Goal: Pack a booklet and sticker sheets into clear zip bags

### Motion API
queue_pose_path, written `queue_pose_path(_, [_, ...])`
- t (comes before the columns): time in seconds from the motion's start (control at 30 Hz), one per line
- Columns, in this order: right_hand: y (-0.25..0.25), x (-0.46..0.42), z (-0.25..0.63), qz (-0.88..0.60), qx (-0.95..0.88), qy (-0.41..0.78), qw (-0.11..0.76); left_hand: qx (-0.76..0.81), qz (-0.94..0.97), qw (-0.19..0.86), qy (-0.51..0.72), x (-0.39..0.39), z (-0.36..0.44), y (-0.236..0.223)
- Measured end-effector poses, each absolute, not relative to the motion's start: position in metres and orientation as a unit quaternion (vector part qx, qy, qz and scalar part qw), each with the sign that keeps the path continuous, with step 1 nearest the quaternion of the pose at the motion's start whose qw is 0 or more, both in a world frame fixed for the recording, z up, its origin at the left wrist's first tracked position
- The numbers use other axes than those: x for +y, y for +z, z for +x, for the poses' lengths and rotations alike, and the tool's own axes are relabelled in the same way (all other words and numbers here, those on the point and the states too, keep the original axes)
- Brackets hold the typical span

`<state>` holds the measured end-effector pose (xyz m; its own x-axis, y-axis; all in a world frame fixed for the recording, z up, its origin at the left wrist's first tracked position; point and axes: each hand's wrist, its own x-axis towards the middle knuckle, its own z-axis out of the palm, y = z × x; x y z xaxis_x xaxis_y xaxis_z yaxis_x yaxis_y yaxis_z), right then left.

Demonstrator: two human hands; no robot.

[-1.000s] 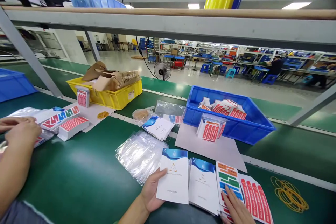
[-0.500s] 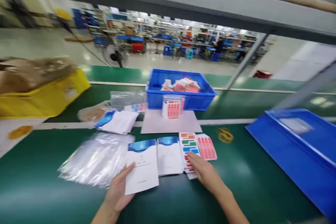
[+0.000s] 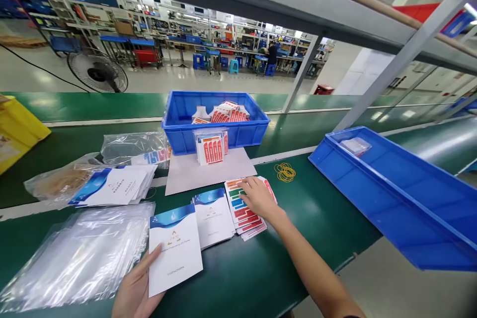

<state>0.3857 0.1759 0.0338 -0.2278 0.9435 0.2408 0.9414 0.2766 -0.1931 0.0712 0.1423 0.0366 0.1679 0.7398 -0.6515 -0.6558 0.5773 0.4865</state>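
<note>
In the head view, my left hand (image 3: 138, 283) grips a white instruction booklet (image 3: 175, 253) with a blue top band, thumb on its front and fingers behind. My right hand (image 3: 260, 197) lies over a pile of sticker sheets (image 3: 238, 203) printed in orange, green, blue and red. Its fingers are stretched and rest on the top sheet, closed around nothing. Red-printed sheets (image 3: 269, 188) show partly from under that hand. Between the two hands sits a stack of similar booklets (image 3: 213, 218). Left of the held booklet, clear plastic bags (image 3: 85, 253) lie in a flat pile.
A blue bin (image 3: 219, 135) holds printed sheets, with bagged sheets (image 3: 212, 151) leaning at its front on a pale board (image 3: 179, 179). More booklets (image 3: 122, 186), yellow rubber bands (image 3: 285, 172), a blue tray (image 3: 372, 184) and a yellow bin (image 3: 18, 131) surround the work area.
The camera view has turned rightward, showing more of the blue tray. My right hand has moved farther up the sticker sheets; my left hand still holds the booklet.
</note>
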Motion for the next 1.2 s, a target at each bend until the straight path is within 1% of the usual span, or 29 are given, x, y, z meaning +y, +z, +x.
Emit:
queue_pose_path(0.13, [0.039, 0.206, 0.392, -0.609, -0.785, 0.003, 0.117, 0.472, 0.063, 0.753, 0.453, 0.142, 0.071, 0.036])
queue_pose_path(0.27, [0.039, 0.213, 0.394, -0.606, -0.791, 0.01, 0.088, 0.483, 0.088, 0.749, 0.444, 0.142, 0.07, 0.039])
queue_pose_path(0.6, [0.048, 0.222, 0.401, -0.581, -0.811, 0.038, 0.06, 0.472, 0.082, 0.762, 0.436, 0.139, 0.071, 0.033])
queue_pose_path(0.7, [0.049, 0.224, 0.402, -0.582, -0.809, 0.041, 0.069, 0.478, 0.116, 0.756, 0.431, 0.138, 0.072, 0.035])
queue_pose_path(0.97, [0.051, 0.214, 0.403, -0.561, -0.815, 0.029, 0.142, 0.476, 0.135, 0.754, 0.431, 0.137, 0.076, 0.042])
queue_pose_path(1.2, [0.05, 0.208, 0.406, -0.557, -0.816, 0.036, 0.154, 0.471, 0.131, 0.768, 0.413, 0.137, 0.079, 0.048])
